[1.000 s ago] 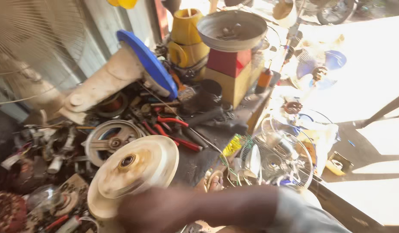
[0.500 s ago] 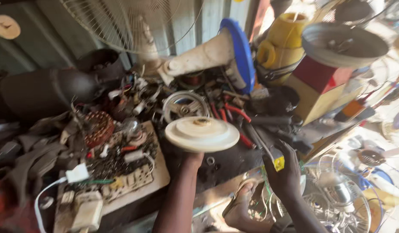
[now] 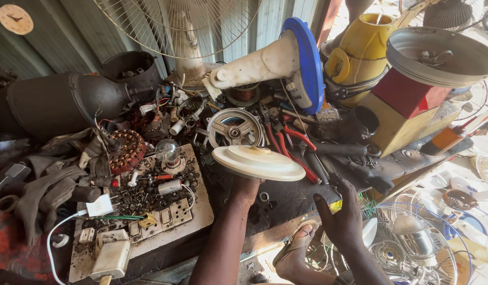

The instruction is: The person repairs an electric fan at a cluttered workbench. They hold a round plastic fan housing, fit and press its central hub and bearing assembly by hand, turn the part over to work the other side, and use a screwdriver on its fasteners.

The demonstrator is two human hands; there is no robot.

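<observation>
My left hand holds up a cream round fan base from below, level above the cluttered workbench. My right hand hangs to the right at the bench edge with its fingers spread; a small yellow thing shows just behind it, and whether the hand grips it cannot be told. Beyond the base lie a grey spoked motor cover and red-handled pliers. My foot in a sandal shows below.
A white and blue megaphone lies at the back, beside a yellow jug and a grey metal bowl on a red and yellow box. A board with switches and a bulb lies left. Fan cages stand lower right.
The view swung left and settled. My left hand has lifted the fan base upright over the bench, and my right hand has come into view beside it.
</observation>
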